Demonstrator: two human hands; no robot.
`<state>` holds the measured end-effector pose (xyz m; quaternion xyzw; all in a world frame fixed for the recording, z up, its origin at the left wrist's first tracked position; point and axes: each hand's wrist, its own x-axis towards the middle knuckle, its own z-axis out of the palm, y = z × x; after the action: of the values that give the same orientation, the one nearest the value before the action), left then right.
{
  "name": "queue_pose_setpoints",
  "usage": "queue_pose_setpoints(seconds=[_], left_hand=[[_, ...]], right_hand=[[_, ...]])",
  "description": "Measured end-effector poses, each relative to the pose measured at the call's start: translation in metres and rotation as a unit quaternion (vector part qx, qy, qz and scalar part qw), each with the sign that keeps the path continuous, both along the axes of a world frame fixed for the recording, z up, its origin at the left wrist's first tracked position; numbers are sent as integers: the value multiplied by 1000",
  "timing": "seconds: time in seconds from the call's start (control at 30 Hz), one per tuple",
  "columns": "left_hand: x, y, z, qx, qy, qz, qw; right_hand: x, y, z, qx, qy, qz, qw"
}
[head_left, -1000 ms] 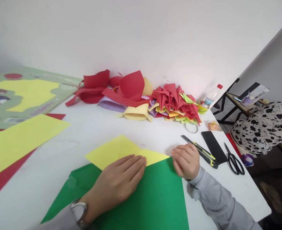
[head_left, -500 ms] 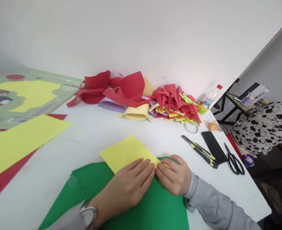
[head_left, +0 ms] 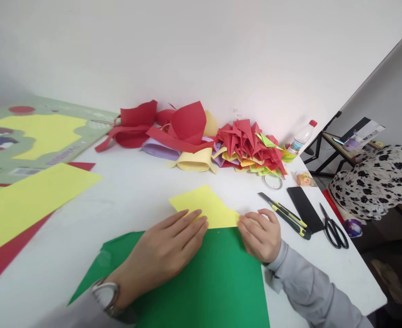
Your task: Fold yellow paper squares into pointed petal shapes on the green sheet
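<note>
A folded yellow paper sheet (head_left: 206,198) lies partly over a large green sheet (head_left: 214,273) in front of me. My left hand (head_left: 173,243), wearing a watch at the wrist, holds the yellow paper along its near edge. Its fingers lie close together on the paper and its thumb is hidden. At the paper's right tip, my right hand (head_left: 261,233) pinches the corner with bent fingers. Between the hands, the near edge of the paper runs almost straight.
To my right lie a box cutter (head_left: 286,215), a black strip (head_left: 305,209), scissors (head_left: 333,228) and a tape roll (head_left: 272,182). Red folded paper pieces (head_left: 243,141) and a bottle (head_left: 299,140) stand by the wall. Long yellow paper (head_left: 37,200) lies left. A person in patterned clothing (head_left: 374,182) is beyond the table.
The yellow paper has shifted right and turned, its near edge now showing between the hands. My hands have moved apart, the left one leftward, the right one rightward and slightly away from me.
</note>
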<state>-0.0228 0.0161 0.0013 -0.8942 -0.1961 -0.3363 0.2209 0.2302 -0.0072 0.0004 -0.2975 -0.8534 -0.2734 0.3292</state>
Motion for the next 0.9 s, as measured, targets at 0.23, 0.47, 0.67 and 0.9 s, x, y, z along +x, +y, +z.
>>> queue_pose_setpoints(seconds=[0.23, 0.47, 0.67, 0.9], left_hand=[[-5, 3, 3, 15, -3, 9, 1000], [-4, 4, 5, 21, -21, 25, 999], [-2, 1, 5, 0, -20, 28, 999], [-19, 1, 6, 1, -15, 17, 1000]], right_hand=[[4, 1, 0, 3, -4, -14, 1000], [11, 4, 1, -8, 6, -28, 1000], [9, 1, -3, -9, 5, -10, 1000], [9, 3, 1, -4, 104, -50, 993]])
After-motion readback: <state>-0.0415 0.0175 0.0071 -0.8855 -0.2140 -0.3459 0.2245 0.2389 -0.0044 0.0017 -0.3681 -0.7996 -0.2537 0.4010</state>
